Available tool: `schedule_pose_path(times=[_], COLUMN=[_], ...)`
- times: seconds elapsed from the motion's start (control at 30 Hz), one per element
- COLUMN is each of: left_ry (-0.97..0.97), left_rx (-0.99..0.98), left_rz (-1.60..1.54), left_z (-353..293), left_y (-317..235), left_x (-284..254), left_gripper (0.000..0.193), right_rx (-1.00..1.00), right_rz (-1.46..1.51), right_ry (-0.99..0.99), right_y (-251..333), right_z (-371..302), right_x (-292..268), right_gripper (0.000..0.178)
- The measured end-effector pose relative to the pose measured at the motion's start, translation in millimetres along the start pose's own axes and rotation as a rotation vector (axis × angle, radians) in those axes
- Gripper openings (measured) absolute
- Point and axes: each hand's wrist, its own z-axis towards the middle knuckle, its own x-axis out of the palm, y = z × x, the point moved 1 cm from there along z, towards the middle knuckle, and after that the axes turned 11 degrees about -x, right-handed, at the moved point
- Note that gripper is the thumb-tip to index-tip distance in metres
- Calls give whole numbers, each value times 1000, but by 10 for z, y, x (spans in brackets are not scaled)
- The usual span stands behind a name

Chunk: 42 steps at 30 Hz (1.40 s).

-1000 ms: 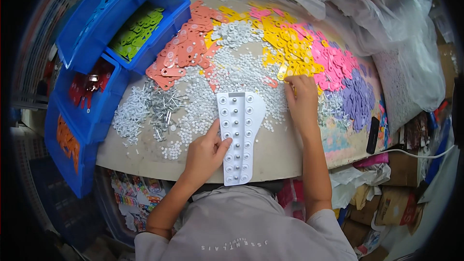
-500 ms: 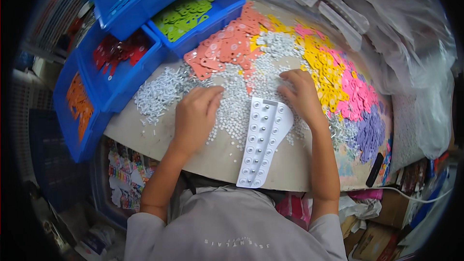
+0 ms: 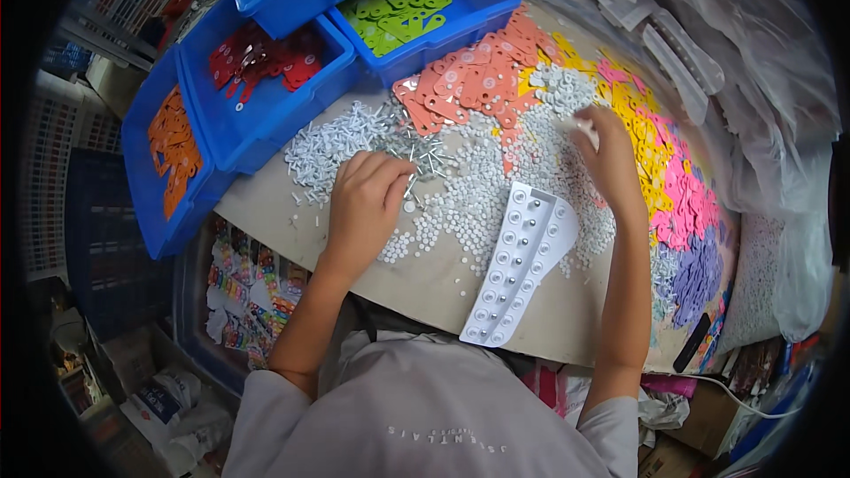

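A white plastic jig (image 3: 518,265), wide at the far end, lies tilted near the table's front edge. Round cups line both its sides, and small metal studs run down its middle groove. To its left, my left hand (image 3: 365,199) has its fingers drawn together at the edge of the metal pins (image 3: 431,158); whatever they hold is hidden. My right hand (image 3: 613,159) is beyond the jig's right side, thumb and forefinger pinching a small white piece (image 3: 584,127) near a heap of white rings (image 3: 567,88). Tiny white discs (image 3: 482,168) are spread between both hands.
Blue bins (image 3: 266,137) at the far left hold red, orange, green and blue flat pieces. White-headed pins (image 3: 323,146) lie beside them. Coral pieces (image 3: 469,80), yellow pieces (image 3: 651,159), pink pieces (image 3: 686,204) and purple pieces (image 3: 699,270) curve along the back and right. Plastic sheeting (image 3: 753,80) hangs at right.
The view has shifted, so the table sits farther right. My right hand has moved away toward the white rings and now pinches a white piece. My left hand's fingers have drawn together by the pins.
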Motion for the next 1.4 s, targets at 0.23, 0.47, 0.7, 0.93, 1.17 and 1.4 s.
schedule_pose_path(times=[0.23, 0.47, 0.7, 0.93, 1.17, 1.4], left_ry=[50, 72, 108, 54, 7, 167], left_rx=[40, 68, 113, 64, 103, 34], left_rz=[164, 163, 209, 193, 48, -186], left_z=[-258, -294, -263, -265, -247, -185], left_y=[57, 98, 82, -57, -116, -271], left_x=[-16, 66, 77, 27, 51, 176], left_gripper=[12, 13, 14, 12, 10, 17], right_rx=[-97, 51, 85, 287, 180, 59], right_rz=[-120, -97, 68, 334, 234, -118], right_ry=[-138, -107, -58, -76, -107, -148], right_y=[-524, -450, -197, -142, -177, 18], right_z=[426, 353, 64, -35, -164, -341], right_x=[456, 415, 321, 259, 193, 89], right_gripper=[27, 13, 12, 9, 11, 12])
